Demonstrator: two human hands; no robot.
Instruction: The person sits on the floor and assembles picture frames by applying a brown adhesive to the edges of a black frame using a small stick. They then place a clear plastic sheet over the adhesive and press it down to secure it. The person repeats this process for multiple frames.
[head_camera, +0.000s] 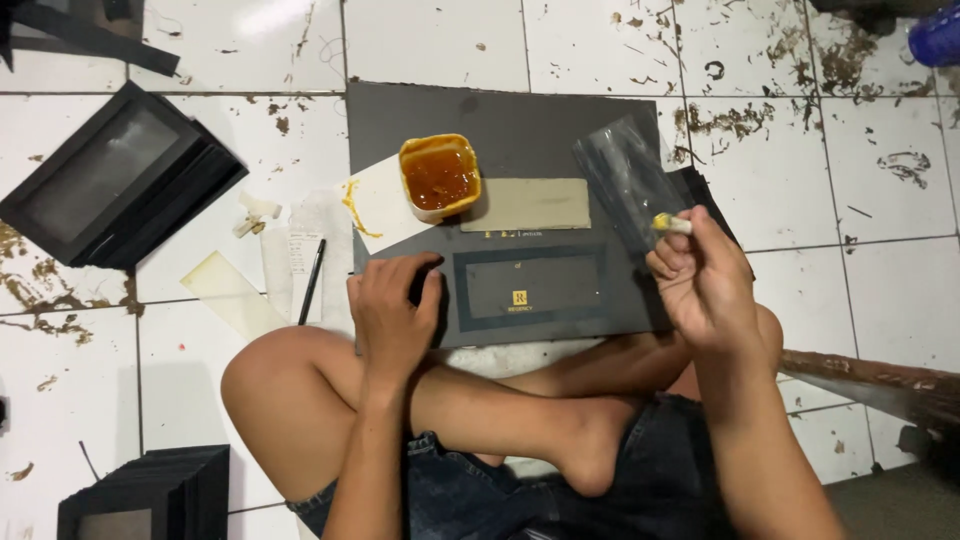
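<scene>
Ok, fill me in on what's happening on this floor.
A person sits cross-legged on the tiled floor with a dark board in front of them. The left hand presses on a dark framed piece on the board. The right hand holds a small glue-tipped brush raised. An open tub of amber glue stands on the board beside a grey strip.

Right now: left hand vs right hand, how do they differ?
The left hand lies flat, palm down, pressing on the dark board; the right hand is raised above it. The left hand holds nothing; the right hand pinches a small yellow-tipped applicator. Both are bare and stay over the board's near edge.
</scene>
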